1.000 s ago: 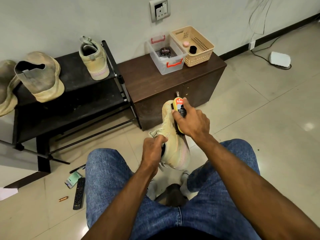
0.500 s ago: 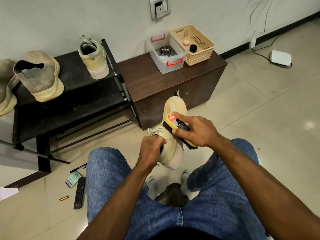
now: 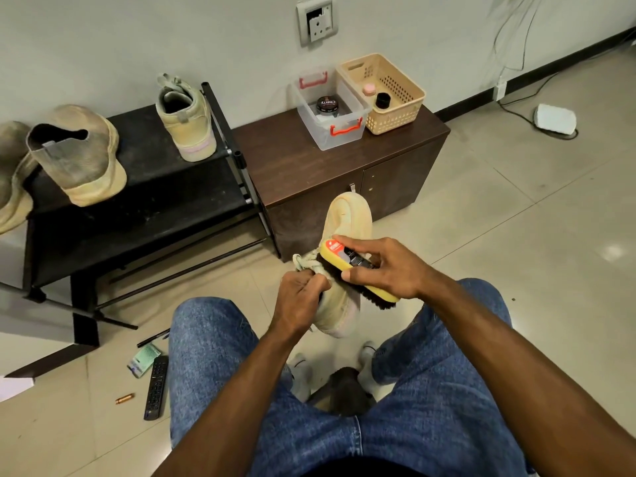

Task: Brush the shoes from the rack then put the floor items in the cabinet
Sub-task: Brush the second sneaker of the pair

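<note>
I sit with a beige shoe point(image 3: 347, 218) held up in front of my knees, toe pointing away. My left hand point(image 3: 301, 301) grips its heel opening. My right hand point(image 3: 385, 266) holds a yellow brush point(image 3: 354, 273) with dark bristles, laid across the shoe's side. Its mate point(image 3: 186, 122) stands on the black rack point(image 3: 148, 173), beside a worn tan shoe point(image 3: 79, 156). On the floor at my left lie a remote point(image 3: 156, 387), a pen point(image 3: 153, 338), a green packet point(image 3: 142, 359) and a small copper battery point(image 3: 124, 398). The brown cabinet point(image 3: 309, 160) stands right of the rack.
A clear box point(image 3: 330, 111) with a polish tin and a beige basket point(image 3: 385, 91) sit on the cabinet top. A white adapter point(image 3: 554, 118) with a cable lies on the tiles at the far right. A stool leg shows between my feet.
The brush has swung from upright near the toe to lying across the shoe's side, lower and nearer to me. My left hand keeps its hold on the heel.
</note>
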